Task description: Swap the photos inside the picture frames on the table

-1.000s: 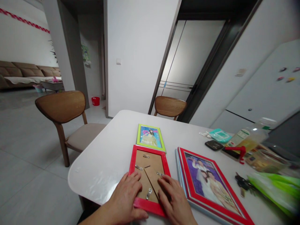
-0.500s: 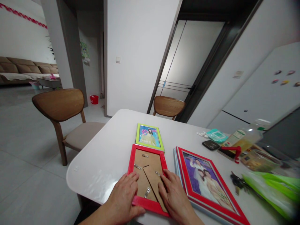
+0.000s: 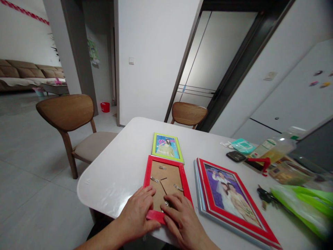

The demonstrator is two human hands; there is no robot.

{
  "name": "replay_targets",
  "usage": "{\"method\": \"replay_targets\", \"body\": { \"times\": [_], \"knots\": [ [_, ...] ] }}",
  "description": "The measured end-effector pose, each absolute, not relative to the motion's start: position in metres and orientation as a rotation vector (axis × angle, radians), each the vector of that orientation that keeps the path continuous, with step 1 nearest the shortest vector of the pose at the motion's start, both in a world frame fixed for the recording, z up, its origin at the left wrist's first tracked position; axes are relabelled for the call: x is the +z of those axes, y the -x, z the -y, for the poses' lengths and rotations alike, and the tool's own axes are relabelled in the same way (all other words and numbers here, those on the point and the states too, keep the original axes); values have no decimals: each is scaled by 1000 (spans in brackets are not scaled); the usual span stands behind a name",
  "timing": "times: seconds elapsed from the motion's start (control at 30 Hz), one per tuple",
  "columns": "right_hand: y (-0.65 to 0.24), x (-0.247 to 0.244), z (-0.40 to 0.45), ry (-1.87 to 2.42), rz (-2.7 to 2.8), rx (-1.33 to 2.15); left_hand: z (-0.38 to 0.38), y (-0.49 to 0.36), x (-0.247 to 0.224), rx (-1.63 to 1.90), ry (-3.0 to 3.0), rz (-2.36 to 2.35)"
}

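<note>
A red picture frame lies face down on the white table, its brown backing board and metal clips showing. My left hand grips its near left corner, fingers on the left edge and thumb at the near edge. Over the lower part of the backing, my right hand rests with bent fingers at the lowest clip, which it partly covers. Just beyond is a green-framed picture, face up. To the right, a larger red-framed photo lies on top of other frames.
The white table also bears keys, a green plastic bag, a black case, a teal packet, a bottle and a clear container. Wooden chairs stand at the left and far side.
My right hand has moved from the frame's right edge down and left onto the lowest clip. My left hand keeps its hold at the corner. The view has shifted slightly.
</note>
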State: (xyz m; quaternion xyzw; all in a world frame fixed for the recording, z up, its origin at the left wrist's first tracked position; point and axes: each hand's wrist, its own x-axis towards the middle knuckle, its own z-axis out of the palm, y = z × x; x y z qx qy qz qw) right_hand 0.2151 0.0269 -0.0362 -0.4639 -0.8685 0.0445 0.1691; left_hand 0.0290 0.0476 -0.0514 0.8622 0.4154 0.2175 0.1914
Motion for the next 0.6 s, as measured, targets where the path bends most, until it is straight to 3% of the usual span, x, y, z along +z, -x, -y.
{"method": "replay_targets", "body": {
  "times": [0.23, 0.6],
  "knots": [
    [-221, -34, -30, 1283, 2439, 195, -48, -28, -49, 597, -2400, -1181],
    [-171, -37, -112, 1523, 2240, 219, -48, -27, -56, 620, -2408, -1178]
  ]
}}
